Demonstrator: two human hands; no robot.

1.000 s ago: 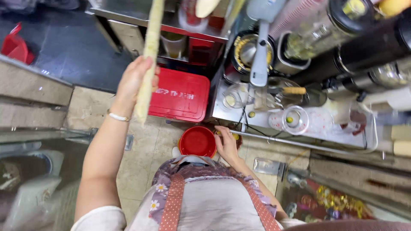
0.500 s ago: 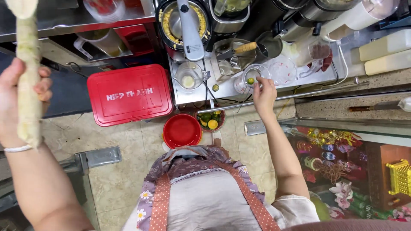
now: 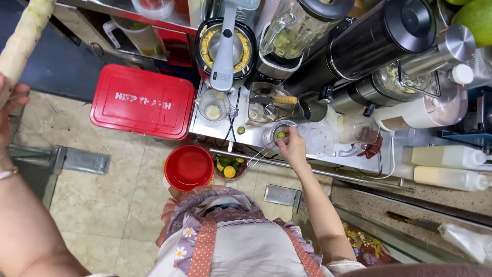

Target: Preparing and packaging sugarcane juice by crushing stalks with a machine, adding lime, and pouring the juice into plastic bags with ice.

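My left hand [image 3: 11,110] is at the far left edge, raised and closed around a long pale peeled stalk [image 3: 23,43] that runs up out of view. My right hand [image 3: 293,146] reaches forward over a steel counter [image 3: 246,136], fingertips pinching a small green fruit half [image 3: 281,135] over a clear cup [image 3: 277,134]. Nearest to that hand are a small metal strainer handle [image 3: 256,154] and other clear cups.
A red lidded box [image 3: 143,100] and red bucket [image 3: 188,166] stand on the tiled floor. A small bowl of cut green and yellow fruit [image 3: 228,166] sits below the counter. Blenders [image 3: 297,31], a citrus press [image 3: 225,46], white bottles [image 3: 446,156] and a knife [image 3: 410,221] crowd the counter.
My right hand moved from beside the red bucket up to the clear cup on the counter. The left hand with the stalk shifted to the left edge as the view turned.
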